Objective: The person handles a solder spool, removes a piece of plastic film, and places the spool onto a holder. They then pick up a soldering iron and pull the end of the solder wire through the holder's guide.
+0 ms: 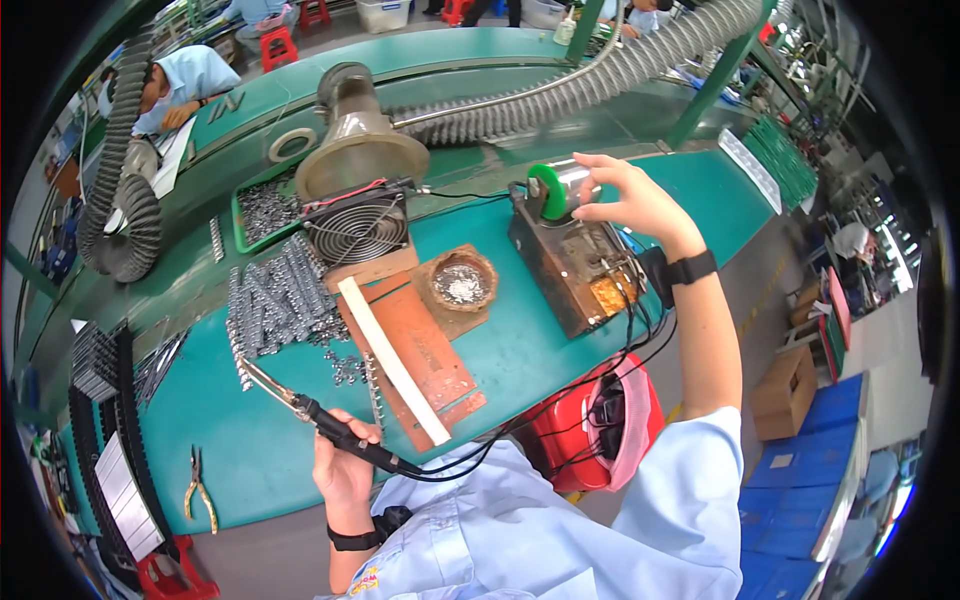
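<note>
My left hand (345, 470) is closed around the black handle of a soldering iron (345, 435). Its long metal tip points up and left, and its cable runs off to the right. At the right side of the bench, the fingers of my right hand (640, 205) curve around the end of a silver solder wire spool (575, 185) with a green flange. That spool sits on top of a worn metal box (560, 270), a soldering station by its look. Near the left hand lies a strip of small metal parts (374, 395).
A white bar (390, 360) lies across a brown board (425, 335). Beside it are a round pot (462, 283), a fan (360, 232) and a fume hood (360, 150). Metal strips (280, 295) are heaped left; pliers (200, 490) lie nearer. A red bin (570, 430) stands below the edge.
</note>
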`<action>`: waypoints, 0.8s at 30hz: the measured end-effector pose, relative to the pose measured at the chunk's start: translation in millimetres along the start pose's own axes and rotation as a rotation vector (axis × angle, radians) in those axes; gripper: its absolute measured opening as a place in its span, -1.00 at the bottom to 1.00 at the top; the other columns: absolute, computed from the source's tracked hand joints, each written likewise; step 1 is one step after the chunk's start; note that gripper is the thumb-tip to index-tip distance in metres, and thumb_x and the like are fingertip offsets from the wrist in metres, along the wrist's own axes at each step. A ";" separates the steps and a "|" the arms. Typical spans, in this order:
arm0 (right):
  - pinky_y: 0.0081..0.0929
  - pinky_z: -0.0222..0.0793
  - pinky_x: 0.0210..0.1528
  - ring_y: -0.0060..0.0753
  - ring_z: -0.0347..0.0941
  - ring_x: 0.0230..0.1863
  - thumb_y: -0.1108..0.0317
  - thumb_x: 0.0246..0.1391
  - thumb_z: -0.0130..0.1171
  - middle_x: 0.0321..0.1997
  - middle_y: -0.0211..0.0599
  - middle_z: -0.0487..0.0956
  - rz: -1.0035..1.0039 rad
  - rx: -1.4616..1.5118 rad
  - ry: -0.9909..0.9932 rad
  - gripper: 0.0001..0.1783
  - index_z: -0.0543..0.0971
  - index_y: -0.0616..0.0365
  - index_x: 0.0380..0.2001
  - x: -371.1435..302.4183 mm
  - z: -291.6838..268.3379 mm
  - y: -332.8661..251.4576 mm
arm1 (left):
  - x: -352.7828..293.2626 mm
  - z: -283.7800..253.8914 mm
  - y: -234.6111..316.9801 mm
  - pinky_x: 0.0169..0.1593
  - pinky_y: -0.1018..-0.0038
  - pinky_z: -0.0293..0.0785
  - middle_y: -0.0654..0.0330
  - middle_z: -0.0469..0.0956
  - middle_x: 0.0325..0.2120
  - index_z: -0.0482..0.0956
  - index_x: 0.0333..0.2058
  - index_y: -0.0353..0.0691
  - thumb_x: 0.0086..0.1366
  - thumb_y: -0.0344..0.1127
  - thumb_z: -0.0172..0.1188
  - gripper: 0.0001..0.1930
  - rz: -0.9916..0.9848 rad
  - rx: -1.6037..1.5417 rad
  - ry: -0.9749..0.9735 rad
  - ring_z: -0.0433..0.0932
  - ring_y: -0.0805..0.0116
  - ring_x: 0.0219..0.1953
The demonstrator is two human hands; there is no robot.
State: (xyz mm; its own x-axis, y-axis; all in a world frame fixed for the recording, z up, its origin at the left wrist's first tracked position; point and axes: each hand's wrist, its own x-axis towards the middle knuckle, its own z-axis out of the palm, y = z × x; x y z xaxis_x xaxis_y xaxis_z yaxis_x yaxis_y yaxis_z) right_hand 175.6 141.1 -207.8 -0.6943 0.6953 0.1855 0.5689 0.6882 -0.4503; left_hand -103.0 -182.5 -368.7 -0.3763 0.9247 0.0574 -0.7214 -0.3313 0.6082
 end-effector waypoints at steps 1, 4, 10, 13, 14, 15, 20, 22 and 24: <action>-0.29 0.07 0.16 -0.11 0.17 0.21 0.34 -0.27 0.32 0.14 -0.05 0.32 0.012 -0.007 0.002 -0.79 0.48 0.12 -0.56 -1.5 -0.8 -0.8 | 0.3 0.0 0.3 -0.19 0.37 0.20 0.15 0.43 -0.46 0.29 -0.17 -0.25 0.26 0.02 -0.05 -0.58 0.003 0.003 -0.010 0.35 0.30 -0.39; -0.27 0.05 0.18 -0.09 0.16 0.22 0.34 -0.26 0.31 0.16 -0.03 0.31 0.038 -0.005 0.004 -0.80 0.49 0.11 -0.56 -2.9 -1.9 -2.1 | 1.5 -0.1 -1.0 -0.19 0.37 0.19 0.15 0.43 -0.46 0.29 -0.17 -0.25 0.27 0.02 -0.06 -0.59 0.014 0.011 -0.029 0.35 0.31 -0.40; -0.27 0.02 0.20 -0.08 0.15 0.23 0.33 -0.25 0.31 0.17 -0.01 0.29 0.044 0.000 -0.001 -0.82 0.50 0.10 -0.56 -4.1 -3.4 -1.4 | 1.6 2.0 -1.4 -0.20 0.38 0.18 0.17 0.42 -0.47 0.29 -0.18 -0.24 0.27 0.03 -0.07 -0.60 0.012 0.026 -0.024 0.34 0.33 -0.41; -0.27 0.01 0.21 -0.08 0.15 0.22 0.33 -0.24 0.30 0.18 -0.01 0.28 0.037 -0.017 -0.008 -0.82 0.50 0.10 -0.57 -3.5 -2.8 -0.4 | 1.8 2.8 -1.2 -0.20 0.38 0.18 0.17 0.41 -0.47 0.29 -0.18 -0.23 0.27 0.02 -0.07 -0.60 0.012 0.028 -0.022 0.34 0.33 -0.41; -0.27 0.01 0.21 -0.08 0.16 0.22 0.33 -0.24 0.30 0.18 -0.02 0.28 0.035 -0.021 -0.008 -0.83 0.50 0.10 -0.57 -3.7 -2.6 0.5 | 1.8 2.8 -1.2 -0.20 0.38 0.18 0.17 0.41 -0.47 0.29 -0.18 -0.23 0.27 0.02 -0.07 -0.60 0.012 0.029 -0.021 0.34 0.33 -0.41; -0.27 0.00 0.21 -0.08 0.16 0.22 0.32 -0.24 0.30 0.18 -0.02 0.28 0.032 -0.025 -0.009 -0.83 0.50 0.09 -0.57 -3.8 -2.4 1.3 | 1.8 2.9 -1.1 -0.20 0.38 0.18 0.17 0.41 -0.47 0.29 -0.18 -0.23 0.27 0.02 -0.07 -0.60 0.012 0.030 -0.019 0.34 0.33 -0.41; -0.27 0.01 0.21 -0.08 0.17 0.21 0.32 -0.22 0.30 0.19 -0.04 0.27 0.043 -0.039 -0.018 -0.83 0.50 0.09 -0.58 -4.5 -4.2 -1.1 | 1.9 3.8 -1.6 -0.20 0.38 0.18 0.17 0.41 -0.47 0.29 -0.19 -0.23 0.27 0.02 -0.06 -0.61 0.010 0.022 -0.018 0.33 0.33 -0.41; -0.25 0.02 0.20 -0.05 0.17 0.20 0.28 -0.23 0.30 0.18 -0.05 0.28 0.037 -0.036 -0.014 -0.83 0.51 0.06 -0.57 -4.8 -4.0 1.7 | 1.7 2.9 -1.3 -0.19 0.38 0.18 0.17 0.41 -0.47 0.29 -0.19 -0.23 0.27 0.02 -0.06 -0.60 0.012 0.023 -0.015 0.33 0.32 -0.41; -0.20 0.05 0.19 0.02 0.19 0.18 0.21 -0.25 0.30 0.17 -0.06 0.30 0.017 -0.025 -0.010 -0.81 0.54 0.01 -0.56 -3.4 -2.5 4.9 | 1.9 2.5 -1.2 -0.19 0.38 0.18 0.17 0.41 -0.47 0.29 -0.19 -0.24 0.27 0.02 -0.06 -0.60 0.015 0.024 -0.013 0.33 0.32 -0.41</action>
State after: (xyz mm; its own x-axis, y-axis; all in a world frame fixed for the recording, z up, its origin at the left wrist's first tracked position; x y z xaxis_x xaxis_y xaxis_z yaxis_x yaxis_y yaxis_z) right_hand 181.8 142.5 -208.4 -0.6889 0.7048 0.1693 0.5911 0.6815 -0.4315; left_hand -101.3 -179.9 -367.3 -0.3791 0.9222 0.0764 -0.7014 -0.3402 0.6263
